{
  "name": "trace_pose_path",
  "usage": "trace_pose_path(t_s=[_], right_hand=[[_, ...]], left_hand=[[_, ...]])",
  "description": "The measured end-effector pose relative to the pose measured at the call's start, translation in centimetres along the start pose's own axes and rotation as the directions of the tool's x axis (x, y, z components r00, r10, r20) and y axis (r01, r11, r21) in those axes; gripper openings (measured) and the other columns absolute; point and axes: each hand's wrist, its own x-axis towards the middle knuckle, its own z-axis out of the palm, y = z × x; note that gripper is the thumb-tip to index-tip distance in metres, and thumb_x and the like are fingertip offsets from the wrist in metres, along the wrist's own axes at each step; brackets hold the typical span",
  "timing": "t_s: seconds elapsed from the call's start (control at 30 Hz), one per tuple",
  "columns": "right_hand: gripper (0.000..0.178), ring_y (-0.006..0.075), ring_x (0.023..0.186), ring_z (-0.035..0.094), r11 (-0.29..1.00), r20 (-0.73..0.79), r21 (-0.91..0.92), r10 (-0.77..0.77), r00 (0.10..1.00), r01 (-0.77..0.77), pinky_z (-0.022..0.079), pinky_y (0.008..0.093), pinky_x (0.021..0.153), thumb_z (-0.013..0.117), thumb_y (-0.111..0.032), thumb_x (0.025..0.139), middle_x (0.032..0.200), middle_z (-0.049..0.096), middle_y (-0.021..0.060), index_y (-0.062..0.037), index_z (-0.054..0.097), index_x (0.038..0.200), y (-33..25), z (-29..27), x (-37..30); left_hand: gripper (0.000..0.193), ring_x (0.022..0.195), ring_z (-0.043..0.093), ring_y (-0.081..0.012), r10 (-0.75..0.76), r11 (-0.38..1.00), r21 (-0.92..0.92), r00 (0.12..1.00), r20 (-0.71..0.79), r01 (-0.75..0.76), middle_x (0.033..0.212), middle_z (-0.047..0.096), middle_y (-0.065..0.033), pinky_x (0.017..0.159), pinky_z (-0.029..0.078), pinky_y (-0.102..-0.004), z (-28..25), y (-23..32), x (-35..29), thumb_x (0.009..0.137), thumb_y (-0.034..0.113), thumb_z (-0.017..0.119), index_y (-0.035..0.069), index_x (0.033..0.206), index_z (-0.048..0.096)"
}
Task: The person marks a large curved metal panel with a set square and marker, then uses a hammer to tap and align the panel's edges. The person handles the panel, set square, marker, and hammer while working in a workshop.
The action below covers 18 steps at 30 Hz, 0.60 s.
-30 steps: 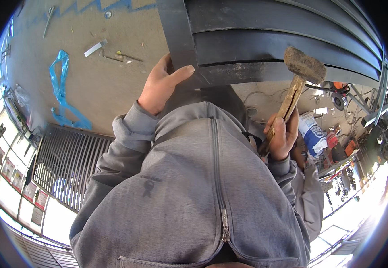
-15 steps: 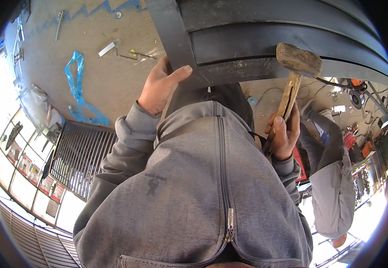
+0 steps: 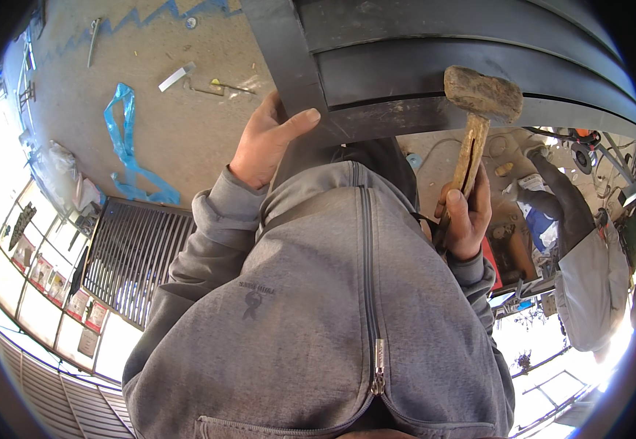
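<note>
A dark grey metal panel (image 3: 398, 73) with wide slats and a flat frame stretches across the top of the view in front of me. My left hand (image 3: 268, 139) grips the panel's near left corner, thumb on top and the other fingers partly hidden at the edge. In my right hand (image 3: 467, 219) is a mallet (image 3: 483, 95) with a worn, block-shaped head and a cracked wooden handle. The mallet stands head up, its head overlapping the panel's lower frame in view; I cannot tell whether they touch.
Blue plastic strip (image 3: 125, 139), a short metal piece (image 3: 177, 76) and thin rods lie on the floor at left. A slatted grille (image 3: 138, 256) stands beyond my left arm. At right, another person in grey (image 3: 588, 285) is near a red-edged box (image 3: 508, 256), cables and tools.
The other person at right has moved further right, uncovering the box and the floor behind. The mallet head has shifted slightly left and up; my left hand keeps its hold on the panel.
</note>
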Motion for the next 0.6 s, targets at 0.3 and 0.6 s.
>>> trace_pose_path(t_s=[0.3,0.6], right_hand=[[0.069,0.0082,0.070,0.054,1.000,0.011,-0.030,0.002,1.000,-0.001,0.045,0.0232,0.063,0.064,-0.017,0.101,0.093,0.062,0.0042,0.0085,0.034,0.158,-0.4,0.3,0.0],[0.067,0.0079,0.072,0.054,0.999,-0.011,-0.034,0.018,1.000,-0.019,0.045,0.0230,0.063,0.063,-0.016,0.100,0.095,0.062,0.0043,0.0087,0.037,0.156,-0.6,1.0,-0.2]], left_hand=[[0.070,0.129,0.057,-0.0263,0.015,0.999,-0.029,1.000,0.005,-0.015,0.137,0.062,-0.0183,0.115,0.041,-0.0372,0.6,0.1,0.0,0.093,0.026,0.082,-0.010,0.144,0.050],[0.072,0.128,0.058,-0.0270,0.029,0.999,-0.036,0.999,0.028,-0.028,0.138,0.062,-0.0194,0.115,0.041,-0.0375,0.1,-0.1,0.0,0.094,0.026,0.082,-0.011,0.145,0.048]])
